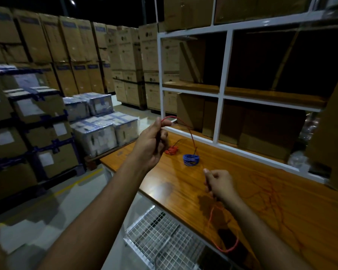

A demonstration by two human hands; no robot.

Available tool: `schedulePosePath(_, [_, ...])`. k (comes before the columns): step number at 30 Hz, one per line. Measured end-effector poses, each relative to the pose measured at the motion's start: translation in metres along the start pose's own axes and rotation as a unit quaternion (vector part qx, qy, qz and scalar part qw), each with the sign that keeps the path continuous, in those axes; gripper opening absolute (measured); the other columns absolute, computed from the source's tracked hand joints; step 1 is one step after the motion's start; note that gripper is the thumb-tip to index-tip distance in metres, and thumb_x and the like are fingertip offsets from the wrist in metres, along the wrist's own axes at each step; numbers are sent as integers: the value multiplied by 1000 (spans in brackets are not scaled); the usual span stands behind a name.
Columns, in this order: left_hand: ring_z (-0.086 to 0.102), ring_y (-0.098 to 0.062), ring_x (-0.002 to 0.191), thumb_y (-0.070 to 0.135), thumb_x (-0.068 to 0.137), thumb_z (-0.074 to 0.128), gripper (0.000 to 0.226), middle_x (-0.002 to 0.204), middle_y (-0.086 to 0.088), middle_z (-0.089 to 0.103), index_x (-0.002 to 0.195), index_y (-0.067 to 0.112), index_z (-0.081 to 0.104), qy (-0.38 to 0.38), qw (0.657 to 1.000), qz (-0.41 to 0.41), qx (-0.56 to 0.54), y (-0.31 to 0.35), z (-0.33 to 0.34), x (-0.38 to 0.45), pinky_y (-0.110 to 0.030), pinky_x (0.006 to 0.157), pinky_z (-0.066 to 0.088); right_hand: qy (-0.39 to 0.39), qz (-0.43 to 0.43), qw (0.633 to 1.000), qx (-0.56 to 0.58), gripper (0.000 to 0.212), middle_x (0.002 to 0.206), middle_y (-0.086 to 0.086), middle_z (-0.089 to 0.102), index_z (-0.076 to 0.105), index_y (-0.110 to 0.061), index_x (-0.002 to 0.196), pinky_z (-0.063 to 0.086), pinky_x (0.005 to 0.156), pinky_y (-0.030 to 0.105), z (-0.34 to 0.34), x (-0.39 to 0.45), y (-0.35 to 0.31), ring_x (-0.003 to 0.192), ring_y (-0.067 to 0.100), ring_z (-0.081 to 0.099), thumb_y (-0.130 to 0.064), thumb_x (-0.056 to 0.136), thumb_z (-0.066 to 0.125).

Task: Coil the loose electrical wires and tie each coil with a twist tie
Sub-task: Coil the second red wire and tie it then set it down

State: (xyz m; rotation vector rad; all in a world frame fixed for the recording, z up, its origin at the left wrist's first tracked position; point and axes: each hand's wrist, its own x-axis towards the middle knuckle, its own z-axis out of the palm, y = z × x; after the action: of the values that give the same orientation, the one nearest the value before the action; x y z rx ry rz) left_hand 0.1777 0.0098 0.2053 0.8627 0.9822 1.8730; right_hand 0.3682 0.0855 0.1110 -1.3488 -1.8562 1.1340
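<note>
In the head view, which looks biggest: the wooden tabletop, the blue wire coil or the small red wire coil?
1. Wooden tabletop.
2. Blue wire coil.
3. Small red wire coil, though it lies slightly farther away, so those two are close.

Both forearms are bare and reach forward from the bottom of the view. The left hand (151, 145) is raised higher and further forward, its back toward the camera, and its fingers (165, 124) are curled and pinch a thin red wire (185, 126). The right hand (220, 184) is lower and nearer, with its fingers curled in a loose fist around the same wire.
</note>
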Motion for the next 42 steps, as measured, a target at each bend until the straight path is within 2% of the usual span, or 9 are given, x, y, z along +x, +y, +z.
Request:
schedulePosePath(7, [27,-9,53,25,105,34,32,60,2,40,96,8,59,8,995,-35,-95,5,1,9,-23,53,23,-198,-56,898,-390,17,101,8,65,66,-4,104,52,68,34,21,-7,-29,85,21,63,-4,97,50])
schedulePosePath(12, [40,-10,66,19,100,36,32,77,-4,54,101,2,63,20,994,-2,-109,16,-8,11,-23,61,26,-78,-36,952,-294,5,94,5,64,66,-10,93,62,69,39,14,-2,-30,81,20,68,-9,94,61])
schedulePosePath(15, [43,-10,69,15,101,34,33,83,-6,54,105,0,63,39,994,14,-103,27,-19,13,-23,62,31,-27,-55,948,-311,12,89,1,62,65,-17,86,62,70,39,13,-1,-29,77,16,64,-10,94,59])
schedulePosePath(19, [43,-9,64,19,107,35,30,75,0,53,105,6,62,43,997,46,-34,32,-29,15,-20,59,36,-17,-103,912,-397,16,86,1,61,66,-20,91,60,70,37,12,-6,-35,77,16,61,-11,94,53])
schedulePosePath(23, [33,-10,55,25,109,31,33,60,4,44,101,10,59,47,996,56,55,23,-30,19,-24,56,31,-106,-180,854,-477,23,96,4,63,66,-15,106,58,77,34,14,-26,-57,86,18,63,-4,95,49])
schedulePosePath(28, [49,-13,61,31,108,31,35,70,-2,56,110,13,61,38,985,38,164,5,-32,11,-26,62,40,-110,-364,792,-478,32,120,3,57,60,-19,124,46,99,37,12,-50,-90,110,21,54,-5,97,51])
schedulePosePath(31, [55,-15,61,27,108,32,36,70,-5,59,116,6,60,0,976,36,216,-5,-29,2,-25,59,49,-45,-414,838,-351,33,118,-4,58,59,-25,125,44,94,28,3,-46,-106,111,14,53,-8,97,54])
schedulePosePath(34, [45,-12,50,25,109,30,37,65,-4,53,119,2,57,-26,980,12,198,-11,-24,-9,-23,51,39,38,-400,885,-237,23,105,-2,62,64,-20,113,49,79,25,-2,-28,-110,94,11,55,-9,95,57])
schedulePosePath(42, [27,-8,32,25,108,29,32,44,3,34,89,11,50,-123,989,-79,31,-9,-21,-23,-20,38,26,183,-326,919,-125,15,86,-2,65,67,-17,103,51,61,25,-6,11,-111,75,9,60,-26,100,55])
